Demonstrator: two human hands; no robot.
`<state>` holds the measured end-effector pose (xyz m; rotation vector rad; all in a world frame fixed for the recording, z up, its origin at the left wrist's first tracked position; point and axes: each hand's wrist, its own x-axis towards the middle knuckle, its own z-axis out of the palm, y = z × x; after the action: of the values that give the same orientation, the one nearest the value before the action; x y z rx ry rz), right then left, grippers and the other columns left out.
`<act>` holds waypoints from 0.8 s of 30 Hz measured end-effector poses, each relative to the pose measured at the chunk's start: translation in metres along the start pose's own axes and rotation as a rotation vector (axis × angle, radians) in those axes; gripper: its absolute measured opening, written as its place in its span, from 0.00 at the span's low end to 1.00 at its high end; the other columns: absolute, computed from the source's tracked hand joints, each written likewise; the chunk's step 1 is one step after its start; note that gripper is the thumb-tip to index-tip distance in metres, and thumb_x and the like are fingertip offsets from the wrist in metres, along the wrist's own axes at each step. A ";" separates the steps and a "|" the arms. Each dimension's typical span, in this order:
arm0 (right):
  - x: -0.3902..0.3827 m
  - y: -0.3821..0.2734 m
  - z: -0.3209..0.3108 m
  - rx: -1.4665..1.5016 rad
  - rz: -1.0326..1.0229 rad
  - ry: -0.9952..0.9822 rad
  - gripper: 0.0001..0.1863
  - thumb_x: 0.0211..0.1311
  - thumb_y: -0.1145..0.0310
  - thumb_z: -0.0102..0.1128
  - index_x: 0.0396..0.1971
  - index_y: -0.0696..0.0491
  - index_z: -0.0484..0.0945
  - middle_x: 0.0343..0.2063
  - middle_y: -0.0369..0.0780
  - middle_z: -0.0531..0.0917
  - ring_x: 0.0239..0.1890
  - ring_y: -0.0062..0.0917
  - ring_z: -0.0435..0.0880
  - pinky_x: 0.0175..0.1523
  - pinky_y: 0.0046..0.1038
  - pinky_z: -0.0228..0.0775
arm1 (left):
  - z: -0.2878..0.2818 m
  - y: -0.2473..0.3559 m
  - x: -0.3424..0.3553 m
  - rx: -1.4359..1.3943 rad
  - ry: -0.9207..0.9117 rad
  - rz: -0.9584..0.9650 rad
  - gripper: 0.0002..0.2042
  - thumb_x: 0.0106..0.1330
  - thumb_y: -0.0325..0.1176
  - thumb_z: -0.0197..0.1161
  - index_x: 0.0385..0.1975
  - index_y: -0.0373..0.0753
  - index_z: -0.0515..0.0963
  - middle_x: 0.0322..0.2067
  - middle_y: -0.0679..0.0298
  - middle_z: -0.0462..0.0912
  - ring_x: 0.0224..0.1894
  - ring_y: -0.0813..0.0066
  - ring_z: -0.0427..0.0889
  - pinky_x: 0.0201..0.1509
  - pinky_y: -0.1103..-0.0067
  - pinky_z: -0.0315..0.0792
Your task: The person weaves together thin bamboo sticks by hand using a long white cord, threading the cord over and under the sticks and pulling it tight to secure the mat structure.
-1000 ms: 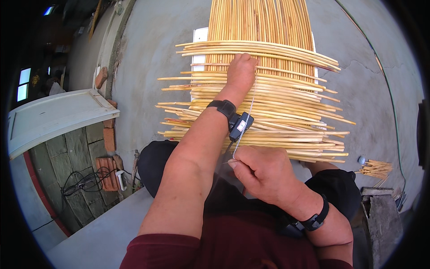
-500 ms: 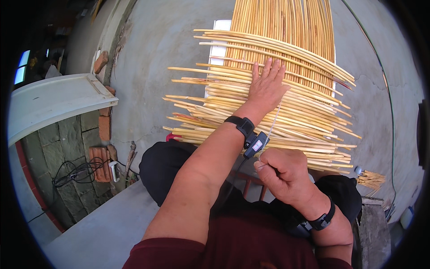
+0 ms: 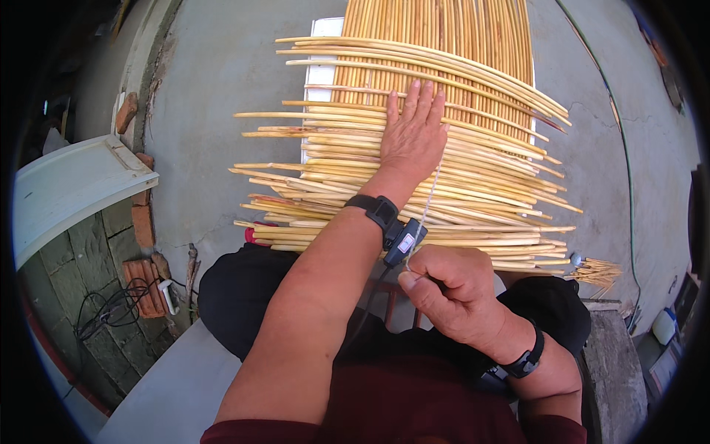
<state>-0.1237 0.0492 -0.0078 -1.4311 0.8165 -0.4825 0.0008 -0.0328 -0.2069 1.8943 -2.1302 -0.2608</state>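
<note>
My left hand [image 3: 413, 137] lies palm down with fingers spread on pale reed sticks [image 3: 347, 185], which run crosswise in loose layers over a sheet of tightly laid lengthwise sticks [image 3: 436, 22]. A white board [image 3: 322, 29] shows beneath them at the left. A thin light cord [image 3: 433, 189] runs from beside my left thumb down to my right hand [image 3: 451, 288], whose thumb and fingers are pinched on it just below the nearest sticks. A dark device [image 3: 405, 241] is strapped at my left wrist.
Grey concrete floor [image 3: 200, 96] surrounds the work. A white panel [image 3: 81, 185], bricks [image 3: 142, 288] and black cable [image 3: 107, 318] are at the left. A green hose [image 3: 629, 185], short stick bundle [image 3: 597, 275] and jug [image 3: 665, 325] are at the right. Between my knees a stool [image 3: 392, 303] shows.
My left hand was curled at the cord and sticks a second ago and now lies flat with fingers spread. My right hand keeps its pinch on the cord. The whole view has shifted slightly.
</note>
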 end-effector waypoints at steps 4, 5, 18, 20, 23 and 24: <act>-0.004 0.004 0.000 0.023 -0.105 0.051 0.03 0.59 0.75 0.60 0.28 0.54 0.75 0.21 0.40 0.77 0.22 0.36 0.78 0.27 0.32 0.68 | 0.005 -0.007 0.001 -0.045 0.117 -0.024 0.23 0.71 0.35 0.52 0.65 0.39 0.66 0.68 0.55 0.64 0.73 0.58 0.57 0.76 0.60 0.46; -0.005 0.004 0.000 0.032 -0.132 0.071 0.04 0.60 0.75 0.61 0.27 0.54 0.75 0.19 0.39 0.75 0.20 0.34 0.76 0.26 0.31 0.66 | 0.005 -0.008 0.001 -0.051 0.138 -0.035 0.22 0.71 0.34 0.52 0.64 0.38 0.68 0.67 0.54 0.66 0.72 0.57 0.58 0.76 0.61 0.47; -0.027 0.000 -0.010 0.055 -0.198 0.161 0.05 0.59 0.73 0.59 0.27 0.53 0.71 0.18 0.40 0.73 0.21 0.39 0.76 0.26 0.35 0.67 | 0.009 -0.019 0.002 -0.137 0.142 -0.016 0.16 0.71 0.32 0.56 0.57 0.42 0.77 0.61 0.58 0.75 0.69 0.61 0.66 0.75 0.65 0.51; -0.031 -0.002 -0.010 0.096 -0.174 0.189 0.08 0.59 0.72 0.59 0.25 0.54 0.69 0.17 0.42 0.72 0.21 0.40 0.76 0.26 0.37 0.66 | 0.010 -0.021 0.004 -0.137 0.117 -0.035 0.15 0.71 0.31 0.56 0.56 0.41 0.78 0.61 0.59 0.76 0.69 0.61 0.66 0.75 0.66 0.51; -0.035 -0.004 -0.016 0.101 -0.120 0.112 0.04 0.56 0.67 0.58 0.28 0.51 0.76 0.19 0.44 0.79 0.25 0.44 0.81 0.29 0.42 0.71 | 0.010 -0.024 0.006 -0.294 0.138 -0.127 0.13 0.71 0.33 0.56 0.53 0.42 0.80 0.60 0.60 0.77 0.69 0.61 0.65 0.75 0.66 0.51; -0.036 -0.005 -0.018 0.103 -0.128 0.106 0.04 0.56 0.67 0.58 0.29 0.51 0.76 0.20 0.44 0.80 0.26 0.44 0.81 0.30 0.42 0.71 | 0.007 -0.027 0.006 -0.305 0.154 -0.150 0.13 0.71 0.34 0.56 0.52 0.43 0.80 0.60 0.60 0.77 0.69 0.61 0.66 0.75 0.65 0.50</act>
<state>-0.1598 0.0629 0.0050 -1.3766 0.7763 -0.6934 0.0228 -0.0427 -0.2214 1.8304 -1.7405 -0.4291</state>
